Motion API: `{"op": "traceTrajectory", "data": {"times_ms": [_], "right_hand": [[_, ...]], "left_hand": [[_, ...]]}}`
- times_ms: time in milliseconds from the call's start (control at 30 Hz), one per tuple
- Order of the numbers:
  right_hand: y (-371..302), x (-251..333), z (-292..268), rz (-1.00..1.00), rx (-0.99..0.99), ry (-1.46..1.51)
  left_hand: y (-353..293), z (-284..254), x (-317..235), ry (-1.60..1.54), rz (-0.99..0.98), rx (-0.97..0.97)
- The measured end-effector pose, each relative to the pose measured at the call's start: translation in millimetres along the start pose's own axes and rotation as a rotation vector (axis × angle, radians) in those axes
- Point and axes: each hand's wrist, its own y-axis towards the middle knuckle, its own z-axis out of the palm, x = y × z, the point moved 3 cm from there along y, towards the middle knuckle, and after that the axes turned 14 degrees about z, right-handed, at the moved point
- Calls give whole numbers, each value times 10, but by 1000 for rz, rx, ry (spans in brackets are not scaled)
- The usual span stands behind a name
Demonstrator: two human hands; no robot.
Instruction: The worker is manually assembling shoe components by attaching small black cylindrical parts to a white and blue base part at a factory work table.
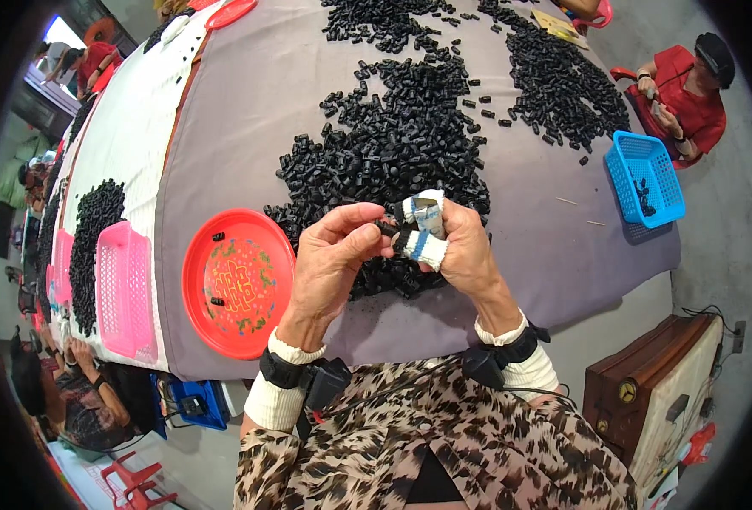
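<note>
Both hands meet over the near edge of a large heap of small black plastic parts. Thumb and fingertips of my left hand pinch one small black part. My right hand is closed close against that part. White knitted finger covers with blue stripes wrap its thumb and finger. Between them shows a greyish flat piece, whose kind I cannot make out. Left of my hands lies a round red plate with two black parts on it.
A blue basket holding several black parts stands at the right table edge. Another heap lies nearer a seated person in red. Pink baskets stand on the white-covered table at left. Two thin sticks lie on the grey cloth.
</note>
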Motion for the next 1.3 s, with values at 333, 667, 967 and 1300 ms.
{"op": "traceTrajectory", "data": {"times_ms": [333,667,967,1300], "right_hand": [[-87,-23,41,-62,-95,-69],[-60,-56,-67,-93,48,-173],[-79,-8,-87,-62,52,-204],[-103,61,-62,-59,58,-301]], "left_hand": [[-54,-9,174,-245,-94,-28],[-68,53,122,-266,-83,99],[-83,101,117,-270,-94,100],[-125,92,162,-262,-147,46]]}}
